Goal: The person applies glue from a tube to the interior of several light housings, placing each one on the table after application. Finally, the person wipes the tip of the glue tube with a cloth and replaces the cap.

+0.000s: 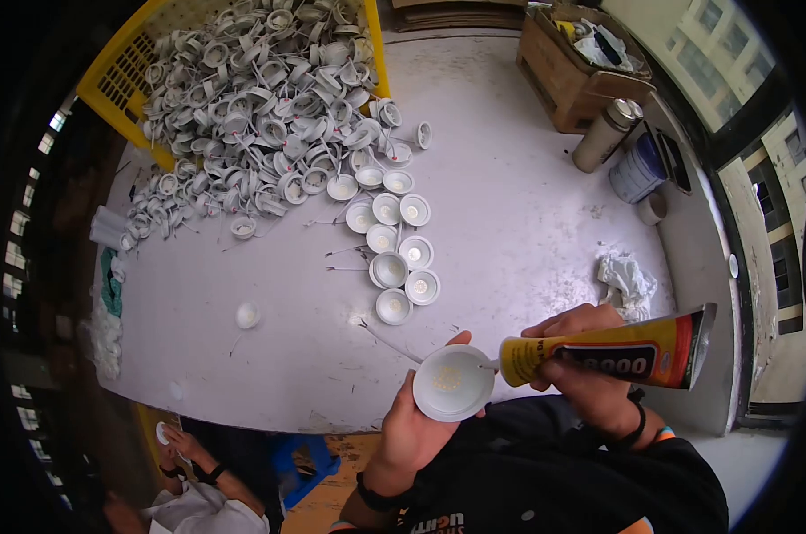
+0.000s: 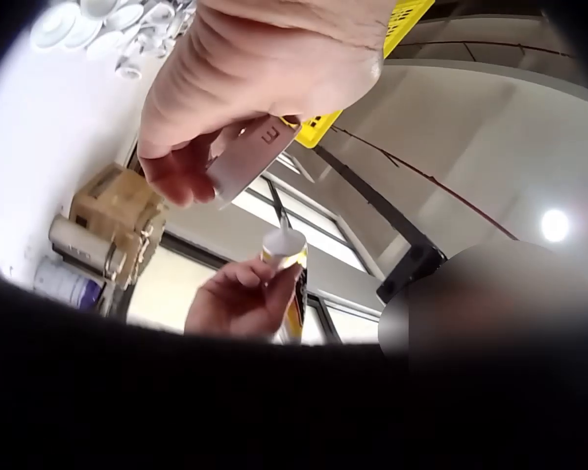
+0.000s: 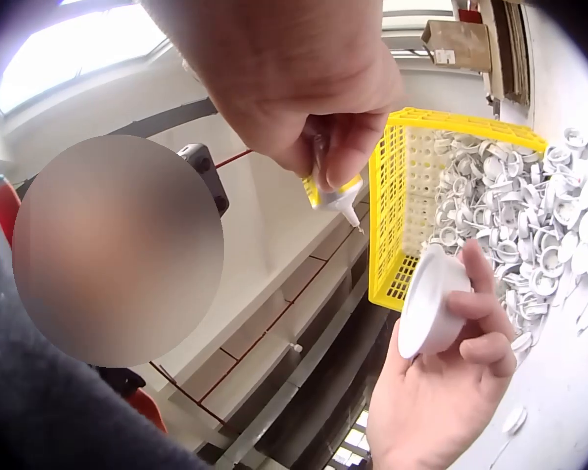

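My left hand (image 1: 410,431) holds a round white LED downlight (image 1: 454,383), its cupped face turned up toward the head camera. In the right wrist view the fingers curl round the side of the downlight (image 3: 434,302). A yellow and black glue tube (image 1: 612,349) is gripped by my right hand (image 1: 590,383). Its white nozzle (image 1: 489,365) points left, right at the rim of the downlight in the head view. From the left wrist, the nozzle (image 2: 285,235) shows close below the downlight (image 2: 253,162).
A yellow crate (image 1: 109,89) spills a heap of white downlights (image 1: 252,98) onto the table (image 1: 510,178). Several downlights (image 1: 394,267) stand face up in a column ahead. To the right are crumpled tissue (image 1: 628,283), a thermos (image 1: 606,135) and a cardboard box (image 1: 572,80). Another person's hands (image 1: 185,445) are lower left.
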A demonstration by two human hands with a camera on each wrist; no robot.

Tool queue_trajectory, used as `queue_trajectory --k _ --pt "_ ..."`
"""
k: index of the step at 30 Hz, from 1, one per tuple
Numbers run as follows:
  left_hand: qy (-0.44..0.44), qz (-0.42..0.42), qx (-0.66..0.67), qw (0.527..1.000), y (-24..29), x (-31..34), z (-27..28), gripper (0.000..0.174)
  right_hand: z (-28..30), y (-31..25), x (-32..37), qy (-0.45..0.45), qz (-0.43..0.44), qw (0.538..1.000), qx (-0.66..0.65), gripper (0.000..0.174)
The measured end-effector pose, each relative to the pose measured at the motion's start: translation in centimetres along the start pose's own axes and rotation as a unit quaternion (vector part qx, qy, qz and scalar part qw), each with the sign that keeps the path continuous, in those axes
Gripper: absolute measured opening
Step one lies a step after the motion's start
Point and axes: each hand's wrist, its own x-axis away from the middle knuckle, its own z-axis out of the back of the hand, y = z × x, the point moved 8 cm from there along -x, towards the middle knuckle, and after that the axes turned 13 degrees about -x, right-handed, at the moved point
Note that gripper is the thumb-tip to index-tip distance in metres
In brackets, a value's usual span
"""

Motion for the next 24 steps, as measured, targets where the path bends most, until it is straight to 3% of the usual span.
queue_trajectory --k 3,5,9,12,24 --pt "-0.013 0.026 0.023 0.999 -0.4 0.0 -0.9 0.055 -0.8 -0.7 -0.2 -0.035 0.05 0.997 0.047 0.028" --pt "-0.07 0.055 0.006 0.996 -0.7 0.3 -1.7 0.055 -1.0 -0.7 -0.4 -0.055 0.063 0.994 0.077 0.027" --pt "-0.082 0.036 0.039 0.995 -0.9 0.4 -1.6 0.057 -1.6 -0.9 -0.5 -0.084 0.114 0.981 0.132 0.026" --pt "-0.071 0.048 0.05 0.995 -0.9 0.3 -1.5 0.06 -1.7 -0.7 -0.4 -0.093 0.051 0.986 0.126 0.024" --pt "-0.072 0.027 0.015 0.997 -0.1 0.4 -1.9 0.064 -2.2 -0.9 -0.5 -0.092 0.079 0.982 0.145 0.024"
